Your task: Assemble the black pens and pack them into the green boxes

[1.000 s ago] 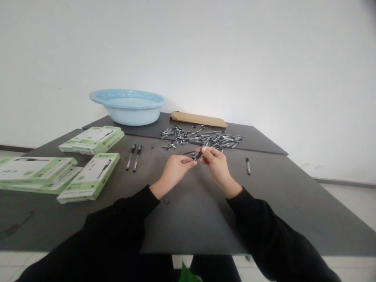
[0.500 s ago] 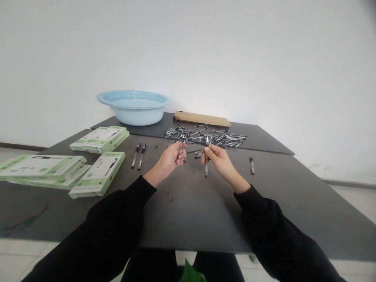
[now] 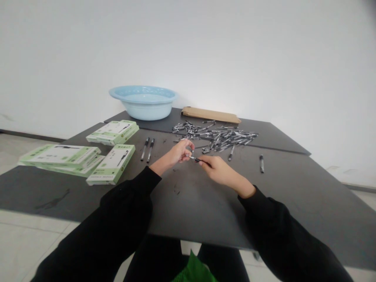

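My right hand (image 3: 216,169) grips a black-and-clear pen (image 3: 195,159) by its dark part. The pen lies nearly level, its far end pointing at my left hand (image 3: 180,152). The fingers of that hand are curled around the pen's end, and a small pale piece shows at their tips, too small to name. Beyond both hands spreads a loose pile of pens (image 3: 232,137). Two pens (image 3: 150,150) lie side by side to the left of my left hand, and a single short pen (image 3: 261,163) lies off to the right.
Green-and-white boxes (image 3: 113,164) lie in stacks on the left of the dark table (image 3: 202,211). At the back stand a light blue basin (image 3: 147,109) and a flat brown cardboard piece (image 3: 210,114), near the white wall. Small dark marks dot the tabletop.
The pen in my right hand has turned from upright to nearly level and moved left to meet my left hand. The whole view has shifted slightly.
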The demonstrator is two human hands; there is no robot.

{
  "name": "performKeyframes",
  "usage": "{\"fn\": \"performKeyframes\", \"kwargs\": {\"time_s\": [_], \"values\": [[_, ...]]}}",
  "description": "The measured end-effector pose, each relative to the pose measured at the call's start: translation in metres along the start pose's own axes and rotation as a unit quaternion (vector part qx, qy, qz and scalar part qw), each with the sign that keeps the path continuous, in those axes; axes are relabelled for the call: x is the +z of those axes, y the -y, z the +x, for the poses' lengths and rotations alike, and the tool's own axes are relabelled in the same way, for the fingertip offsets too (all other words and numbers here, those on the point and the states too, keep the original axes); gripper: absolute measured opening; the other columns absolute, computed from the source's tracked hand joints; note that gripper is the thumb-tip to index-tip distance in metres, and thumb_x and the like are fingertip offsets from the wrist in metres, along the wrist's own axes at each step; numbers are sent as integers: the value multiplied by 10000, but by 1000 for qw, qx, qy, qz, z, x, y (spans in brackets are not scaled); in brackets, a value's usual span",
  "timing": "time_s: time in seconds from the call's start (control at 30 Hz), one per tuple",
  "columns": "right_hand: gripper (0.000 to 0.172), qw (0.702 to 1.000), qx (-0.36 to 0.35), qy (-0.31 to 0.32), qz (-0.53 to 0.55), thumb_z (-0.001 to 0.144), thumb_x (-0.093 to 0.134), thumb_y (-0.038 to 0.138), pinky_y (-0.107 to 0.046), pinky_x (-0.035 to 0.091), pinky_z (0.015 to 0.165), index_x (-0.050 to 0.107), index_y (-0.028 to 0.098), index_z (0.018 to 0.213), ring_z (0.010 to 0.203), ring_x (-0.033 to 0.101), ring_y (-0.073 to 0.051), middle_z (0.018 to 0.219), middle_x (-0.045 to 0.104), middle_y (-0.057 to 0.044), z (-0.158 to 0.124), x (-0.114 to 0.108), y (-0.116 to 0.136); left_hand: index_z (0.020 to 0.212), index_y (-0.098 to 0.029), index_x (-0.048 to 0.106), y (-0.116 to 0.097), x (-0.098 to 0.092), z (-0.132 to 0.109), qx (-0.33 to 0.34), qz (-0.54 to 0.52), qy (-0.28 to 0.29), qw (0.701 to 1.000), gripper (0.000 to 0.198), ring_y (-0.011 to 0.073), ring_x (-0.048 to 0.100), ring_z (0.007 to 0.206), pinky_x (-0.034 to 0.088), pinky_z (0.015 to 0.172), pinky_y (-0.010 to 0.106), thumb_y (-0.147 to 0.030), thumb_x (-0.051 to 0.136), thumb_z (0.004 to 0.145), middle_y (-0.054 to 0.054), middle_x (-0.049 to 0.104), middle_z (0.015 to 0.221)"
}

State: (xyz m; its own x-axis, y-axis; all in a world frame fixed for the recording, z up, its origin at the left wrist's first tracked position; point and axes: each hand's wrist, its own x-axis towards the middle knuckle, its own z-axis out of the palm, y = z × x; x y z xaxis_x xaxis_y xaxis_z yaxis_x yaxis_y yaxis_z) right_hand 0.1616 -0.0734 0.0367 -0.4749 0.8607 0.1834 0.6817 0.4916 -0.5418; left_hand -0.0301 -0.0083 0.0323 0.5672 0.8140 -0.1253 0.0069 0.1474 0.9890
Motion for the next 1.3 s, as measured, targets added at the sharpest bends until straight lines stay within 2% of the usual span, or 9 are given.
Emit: {"fn": "performKeyframes", "kwargs": {"time_s": [0.1,0.2,0.27,0.37,0.43,0.5,0.73,1.13,1.3], "values": [[232,1000,5,-9,-9,935,435,216,-264,349,640,653,167,873,695,582,-173,797,682,-62,0,-1,-1,844,-176,496,1,1,1,18,-23,-10,1000,279,61,226,353,155,368,152,-352,307,951,-57,392,492],[213,999,4,-33,-1,933,441,220,-260,357,663,646,176,899,738,591,-175,824,682,-58,1,0,-5,799,-151,531,1,-1,3,46,-65,-68,995,120,48,243,343,175,373,154,-139,430,862,-73,363,473],[197,999,4,-51,5,935,440,218,-257,356,664,631,180,906,730,582,-168,809,669,-48,2,1,-7,784,-139,542,0,-3,4,54,-138,-121,982,153,57,327,358,248,391,159,-46,428,825,-65,387,476],[173,998,10,-60,19,941,436,225,-251,342,631,580,188,853,658,555,-150,722,629,-20,2,4,-4,781,-131,550,-2,-3,5,52,-268,-165,948,209,105,549,495,395,477,194,-57,392,895,-3,528,563],[173,998,15,-51,32,943,438,230,-245,327,599,535,198,802,598,537,-138,655,598,3,1,7,-1,792,-128,559,-1,1,4,38,-320,-162,933,236,144,647,635,444,534,222,-92,379,940,48,620,677],[176,998,15,-39,42,935,451,229,-240,316,574,501,205,769,558,522,-127,618,582,18,0,9,2,813,-124,571,2,8,4,22,-343,-152,927,248,161,678,710,456,562,236,-104,373,960,68,662,759],[159,998,31,-45,36,914,484,253,-235,283,524,521,201,769,489,479,-112,565,572,29,-1,14,2,848,-139,576,5,32,0,31,-365,-140,920,236,182,687,742,479,616,282,-106,377,971,58,685,804],[180,997,28,-40,57,907,483,243,-227,291,515,517,199,735,470,461,-105,547,571,36,-1,15,3,932,-137,626,12,35,5,89,-368,-97,921,144,186,683,856,518,730,309,-74,500,901,86,709,1013],[233,997,44,-53,43,904,492,254,-232,299,524,511,196,679,484,458,-109,552,564,22,0,15,3,1002,-127,643,11,44,0,108,-328,-86,935,148,175,679,877,509,761,290,-92,537,904,115,708,1100]]}}
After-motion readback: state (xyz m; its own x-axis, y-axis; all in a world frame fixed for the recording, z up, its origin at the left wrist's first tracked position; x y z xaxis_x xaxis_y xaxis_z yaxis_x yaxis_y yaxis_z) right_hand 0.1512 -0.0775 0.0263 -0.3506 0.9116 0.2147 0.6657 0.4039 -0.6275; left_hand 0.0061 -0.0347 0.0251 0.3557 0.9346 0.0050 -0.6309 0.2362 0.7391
